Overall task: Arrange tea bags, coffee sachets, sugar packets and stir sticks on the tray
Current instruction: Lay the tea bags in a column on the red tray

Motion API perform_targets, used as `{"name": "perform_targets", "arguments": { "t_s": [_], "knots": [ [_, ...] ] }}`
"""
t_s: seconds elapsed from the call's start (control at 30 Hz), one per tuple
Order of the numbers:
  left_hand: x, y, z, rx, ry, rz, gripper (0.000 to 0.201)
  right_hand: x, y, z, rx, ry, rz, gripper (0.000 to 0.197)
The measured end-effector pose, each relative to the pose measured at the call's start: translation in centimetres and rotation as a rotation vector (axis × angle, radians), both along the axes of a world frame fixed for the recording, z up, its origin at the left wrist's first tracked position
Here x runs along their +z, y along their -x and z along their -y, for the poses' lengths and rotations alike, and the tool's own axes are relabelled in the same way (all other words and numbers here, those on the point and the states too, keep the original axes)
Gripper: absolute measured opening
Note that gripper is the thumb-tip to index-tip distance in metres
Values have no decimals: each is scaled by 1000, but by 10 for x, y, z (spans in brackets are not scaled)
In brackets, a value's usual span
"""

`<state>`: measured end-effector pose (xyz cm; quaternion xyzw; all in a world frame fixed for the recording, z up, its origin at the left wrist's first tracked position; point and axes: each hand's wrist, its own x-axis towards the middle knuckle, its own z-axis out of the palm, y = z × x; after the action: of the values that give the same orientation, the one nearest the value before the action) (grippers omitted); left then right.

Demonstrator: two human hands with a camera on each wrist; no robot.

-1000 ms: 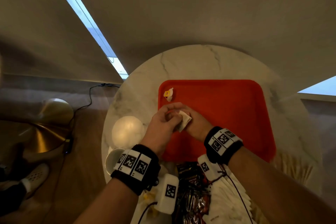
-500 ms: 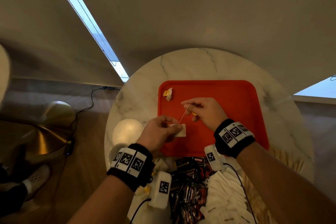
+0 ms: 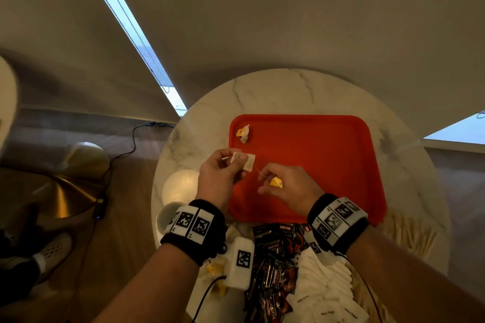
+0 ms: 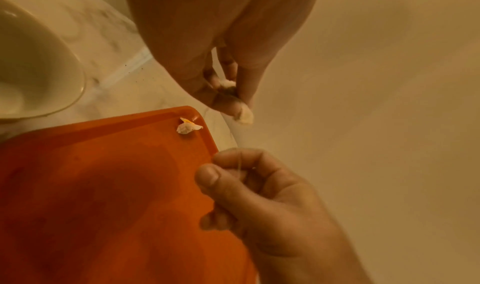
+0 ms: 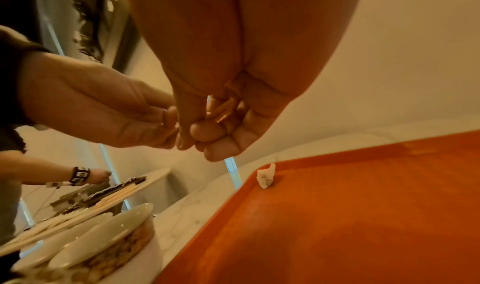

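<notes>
My left hand [image 3: 237, 159] pinches a white tea bag [image 3: 249, 162] over the near left part of the red tray [image 3: 328, 160]. A thin string runs from the bag to my right hand [image 3: 265, 179], which pinches the string and holds the yellow tag [image 3: 276, 182] in its curled fingers. Another tea bag [image 3: 243, 134] lies in the tray's far left corner. In the left wrist view my left hand [image 4: 235, 101] grips the tea bag [image 4: 245, 116] above that corner, with my right hand [image 4: 233, 171] just below. In the right wrist view the tag [image 5: 223, 111] sits inside my right hand [image 5: 207, 136].
The tray lies on a round marble table [image 3: 301, 92]. Dark coffee sachets [image 3: 275, 257], white sugar packets [image 3: 325, 286], wooden stir sticks [image 3: 409, 238] and more tea bags [image 3: 214, 269] lie along the near edge. A white bowl [image 3: 181, 186] stands left of the tray. Another person works at a second table [image 5: 80, 175].
My hands were together on the tea bag, then the right hand drew the tag and string away. Now the left hand has moved forward with the bag and the right hand has come back.
</notes>
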<state>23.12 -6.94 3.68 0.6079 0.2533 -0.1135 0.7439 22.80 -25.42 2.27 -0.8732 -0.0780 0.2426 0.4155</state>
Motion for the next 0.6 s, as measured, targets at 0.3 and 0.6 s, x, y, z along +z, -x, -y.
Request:
{"name": "perform_targets", "arguments": {
  "t_s": [0.3, 0.6],
  "knots": [
    [-6, 1, 4, -192, -325, 81, 20, 39, -1, 3, 21, -144, 50, 17],
    [-8, 2, 8, -225, -346, 119, 32, 46, -10, 3, -99, -140, 97, 21]
  ]
}}
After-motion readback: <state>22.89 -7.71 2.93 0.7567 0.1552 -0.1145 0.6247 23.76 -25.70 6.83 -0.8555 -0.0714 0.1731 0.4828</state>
